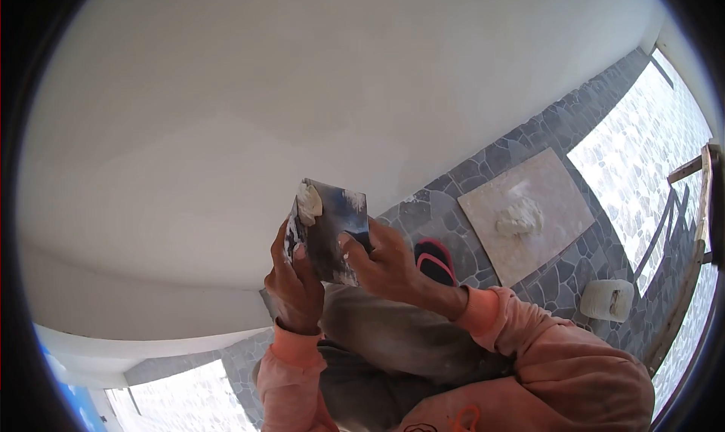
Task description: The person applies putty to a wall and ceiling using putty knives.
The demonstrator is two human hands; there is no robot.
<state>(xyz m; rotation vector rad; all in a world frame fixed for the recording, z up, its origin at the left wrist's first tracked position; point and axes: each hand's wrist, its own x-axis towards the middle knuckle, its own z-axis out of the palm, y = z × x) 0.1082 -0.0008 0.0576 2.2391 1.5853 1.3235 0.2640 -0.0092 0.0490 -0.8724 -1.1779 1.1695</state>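
In front of the wall, my right hand (387, 264) grips a flat metal putty scraper (332, 232), its thumb across the face. White putty (309, 203) clings to the scraper's upper left side, with smears at other corners. My left hand (297, 285) is closed at the left edge, round what looks like a second putty-smeared scraper (290, 239) seen nearly edge-on. The two tools meet or overlap there; its far part is hidden.
A pale wall (226, 92) fills the upper view. On the grey stone-patterned floor (445, 220) lies a square board (491, 251) with a putty heap (519, 217). Nearby are a black-and-pink sandal (435, 263), a whitish container (607, 300) and a wooden frame (698, 213) at right.
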